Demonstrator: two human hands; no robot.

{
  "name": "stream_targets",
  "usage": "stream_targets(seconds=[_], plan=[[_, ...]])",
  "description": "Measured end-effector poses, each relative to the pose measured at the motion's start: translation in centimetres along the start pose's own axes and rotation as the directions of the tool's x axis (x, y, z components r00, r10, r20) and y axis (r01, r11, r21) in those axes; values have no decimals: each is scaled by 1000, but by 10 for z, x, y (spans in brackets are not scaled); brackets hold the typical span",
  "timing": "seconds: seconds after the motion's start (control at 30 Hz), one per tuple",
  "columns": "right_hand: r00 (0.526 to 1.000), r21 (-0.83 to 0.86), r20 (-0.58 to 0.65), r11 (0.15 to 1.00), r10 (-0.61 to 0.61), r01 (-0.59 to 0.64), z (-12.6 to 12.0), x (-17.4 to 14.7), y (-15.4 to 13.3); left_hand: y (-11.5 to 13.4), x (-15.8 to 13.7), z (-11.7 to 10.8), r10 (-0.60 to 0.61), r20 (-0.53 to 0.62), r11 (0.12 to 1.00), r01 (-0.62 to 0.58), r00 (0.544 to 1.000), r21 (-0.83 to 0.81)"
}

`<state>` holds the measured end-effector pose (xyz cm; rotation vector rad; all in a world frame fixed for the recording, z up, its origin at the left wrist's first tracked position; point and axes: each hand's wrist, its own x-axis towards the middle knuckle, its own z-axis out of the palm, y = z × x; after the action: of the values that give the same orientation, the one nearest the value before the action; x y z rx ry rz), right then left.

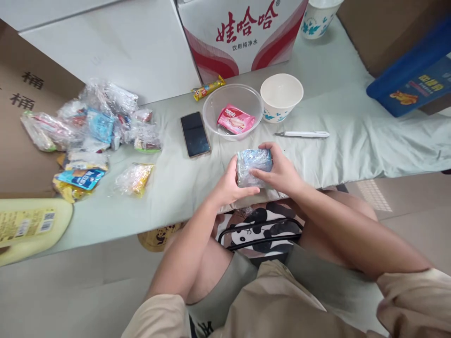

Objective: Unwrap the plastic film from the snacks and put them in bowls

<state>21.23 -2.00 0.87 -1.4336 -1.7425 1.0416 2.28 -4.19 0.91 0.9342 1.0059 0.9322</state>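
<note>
Between both hands, near the table's front edge, is a small block-shaped packet point(254, 162) wrapped in clear, shiny plastic, bluish inside. My left hand point(229, 185) grips its left side, thumb along the lower edge. My right hand point(280, 171) holds the right side, with its thumb across the front and fingers at the top corner. What the packet contains cannot be made out. Just beyond it stands a clear plastic bowl point(208, 123) with a pink Nabati snack packet point(235, 119) inside. A white pen point(306, 134) lies to the right, past my right hand.
A phone point(195, 134) lies left of the bowl, a yellow snack stick point(208, 88) behind it. One paper cup point(281, 96) stands beside the bowl, another point(320, 19) farther back. Wrapped packets point(100, 119) pile up at left. A white-and-red carton point(243, 40) and blue box point(412, 70) stand behind.
</note>
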Motion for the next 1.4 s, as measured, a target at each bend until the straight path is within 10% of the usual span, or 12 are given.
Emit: stream_targets(seconds=[0.2, 0.33, 0.47, 0.73, 0.87, 1.03, 1.13, 1.27, 1.4], plan=[[959, 209, 214, 967, -187, 142, -23, 7, 8, 1, 5, -2, 33, -177, 995, -48, 984, -82], [958, -375, -239, 925, -160, 61, -63, 23, 31, 7, 7, -9, 167, -365, 972, -216, 916, -97], [951, -669, -298, 728, -80, -148, -86, 29, 52, 7, 8, -14, 252, -469, 949, -310, 847, -50], [989, -289, 8, 947, -146, 142, -36, -18, -3, -3, 1, -11, 301, -423, 954, -273, 855, 128], [954, -263, 128, 918, -271, 296, -6, -21, -19, -4, -1, -7, 303, -383, 952, -293, 873, 85], [974, -468, 145, 856, -173, 222, -22, -12, -1, 5, 3, -16, 217, -583, 894, -399, 783, -203], [996, -623, -36, 782, -79, 39, -39, -9, 13, 2, 1, -15, 177, -513, 915, -333, 840, -229], [955, -594, -132, 792, -265, 138, -40, -7, 19, -9, -5, -6, 212, -241, 977, -204, 947, 58], [906, -385, 104, 824, -410, 417, -28, -7, 15, -9, -5, -14, 530, -259, 790, -359, 807, 498]])
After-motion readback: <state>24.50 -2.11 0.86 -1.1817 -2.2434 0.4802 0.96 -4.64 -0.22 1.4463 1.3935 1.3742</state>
